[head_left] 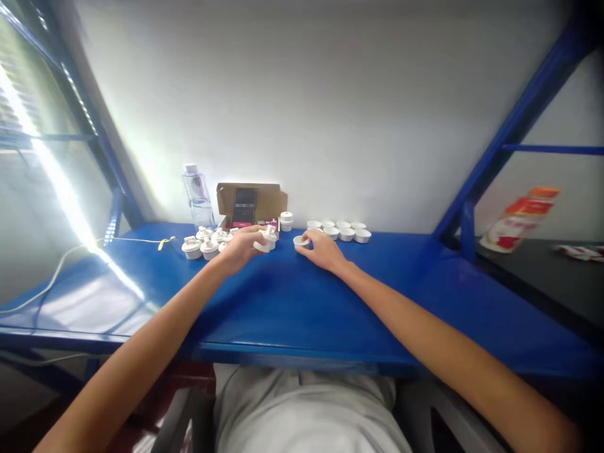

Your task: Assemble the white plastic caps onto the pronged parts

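Observation:
My left hand [240, 247] is closed around a white plastic fitting with a raised knob [265, 241], held just above the blue table [302, 302]. A small white cup [298, 241] sits between the thumb and fingers of my right hand [325, 249], low over the tabletop. Close behind the right hand, several open white cups [346, 234] are set out in rows. To the left of my left hand stand several similar white fittings [192, 249] with knobbed tops, partly hidden by that hand. Another white piece [285, 220] stands between the two groups, against the wall.
An open cardboard box [274, 198] with a dark phone [244, 206] leaning in it stands at the back. Left of it is a clear bottle [198, 198]. A white cable [59, 267] crosses the left side. A red-and-white bottle [519, 221] stands on the dark surface at right.

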### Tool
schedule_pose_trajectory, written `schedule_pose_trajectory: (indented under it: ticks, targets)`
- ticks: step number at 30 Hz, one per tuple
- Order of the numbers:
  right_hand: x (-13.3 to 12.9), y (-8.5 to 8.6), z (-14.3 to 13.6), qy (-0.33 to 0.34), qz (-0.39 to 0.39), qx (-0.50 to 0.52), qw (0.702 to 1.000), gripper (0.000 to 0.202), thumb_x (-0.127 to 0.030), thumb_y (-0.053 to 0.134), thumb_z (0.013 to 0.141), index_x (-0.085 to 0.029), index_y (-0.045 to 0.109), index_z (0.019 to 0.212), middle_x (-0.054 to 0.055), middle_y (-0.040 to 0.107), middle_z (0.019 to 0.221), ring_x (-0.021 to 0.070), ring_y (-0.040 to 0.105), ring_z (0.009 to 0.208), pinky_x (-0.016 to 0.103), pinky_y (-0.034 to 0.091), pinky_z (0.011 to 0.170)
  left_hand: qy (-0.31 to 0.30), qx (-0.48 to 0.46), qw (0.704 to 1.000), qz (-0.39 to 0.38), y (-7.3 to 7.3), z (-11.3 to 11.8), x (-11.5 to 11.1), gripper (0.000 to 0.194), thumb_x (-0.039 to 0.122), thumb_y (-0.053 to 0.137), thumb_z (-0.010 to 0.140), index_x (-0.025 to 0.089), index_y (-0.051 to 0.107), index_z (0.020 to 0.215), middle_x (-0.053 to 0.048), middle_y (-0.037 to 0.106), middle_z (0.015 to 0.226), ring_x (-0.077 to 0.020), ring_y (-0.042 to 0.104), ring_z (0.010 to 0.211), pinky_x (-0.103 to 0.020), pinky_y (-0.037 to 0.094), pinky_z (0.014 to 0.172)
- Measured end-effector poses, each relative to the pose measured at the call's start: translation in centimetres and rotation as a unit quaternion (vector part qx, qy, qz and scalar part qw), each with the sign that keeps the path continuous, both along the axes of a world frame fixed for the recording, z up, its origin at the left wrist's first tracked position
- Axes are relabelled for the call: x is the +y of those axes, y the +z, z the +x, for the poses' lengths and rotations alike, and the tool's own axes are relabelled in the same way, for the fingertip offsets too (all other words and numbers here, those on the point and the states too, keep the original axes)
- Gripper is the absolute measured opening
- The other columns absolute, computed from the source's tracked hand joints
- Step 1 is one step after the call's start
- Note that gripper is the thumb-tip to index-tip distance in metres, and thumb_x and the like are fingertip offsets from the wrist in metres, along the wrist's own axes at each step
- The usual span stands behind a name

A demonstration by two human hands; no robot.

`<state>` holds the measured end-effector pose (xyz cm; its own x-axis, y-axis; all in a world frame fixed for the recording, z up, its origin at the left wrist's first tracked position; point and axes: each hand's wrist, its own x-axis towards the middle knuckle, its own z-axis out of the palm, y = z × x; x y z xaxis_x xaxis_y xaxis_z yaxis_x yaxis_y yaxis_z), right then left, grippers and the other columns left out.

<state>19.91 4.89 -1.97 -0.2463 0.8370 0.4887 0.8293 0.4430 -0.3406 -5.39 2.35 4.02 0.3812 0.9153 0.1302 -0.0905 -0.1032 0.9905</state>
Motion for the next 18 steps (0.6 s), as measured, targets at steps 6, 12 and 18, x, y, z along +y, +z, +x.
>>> schedule_pose_trajectory:
  ticks: [6, 12, 18]
  targets:
    - [-1.8, 2.6, -0.4, -0.098, 0.024, -0.006, 0.995, 0.055, -0.053, 0.073, 0.080, -0.021, 0.059, 0.122, 0.012, 0.069, 0.119, 0.0294, 0.065, 0.097, 0.035, 0.047, 0.075, 0.000, 0.059, 0.998, 0.006, -0.9, 0.3, 0.1, 0.035, 0.020, 0.070, 0.064, 0.016, 0.072, 0.099, -0.006, 0.070, 0.099, -0.0208, 0.065, 0.094, -0.030, 0.051, 0.078]
    - [-2.2, 3.3, -1.0, 0.013, -0.074, -0.038, 0.996, 0.032, -0.049, 0.063, 0.089, -0.021, 0.066, 0.073, 0.004, 0.071, 0.076, 0.0211, 0.065, 0.073, 0.031, 0.042, 0.066, -0.006, 0.100, 0.994, 0.031, -0.9, 0.8, -0.3, 0.033, 0.022, 0.070, 0.064, 0.018, 0.072, 0.097, -0.005, 0.071, 0.094, -0.0209, 0.066, 0.090, -0.030, 0.051, 0.075]
    - [-2.0, 1.0, -1.7, 0.013, -0.045, -0.074, 0.996, 0.045, -0.043, 0.069, 0.087, -0.020, 0.067, 0.125, 0.016, 0.058, 0.147, 0.0345, 0.062, 0.124, 0.040, 0.049, 0.093, -0.005, 0.111, 0.993, 0.043, -0.8, 0.9, -0.4, 0.031, 0.024, 0.071, 0.065, 0.017, 0.072, 0.095, -0.006, 0.072, 0.097, -0.0221, 0.067, 0.093, -0.031, 0.052, 0.078]
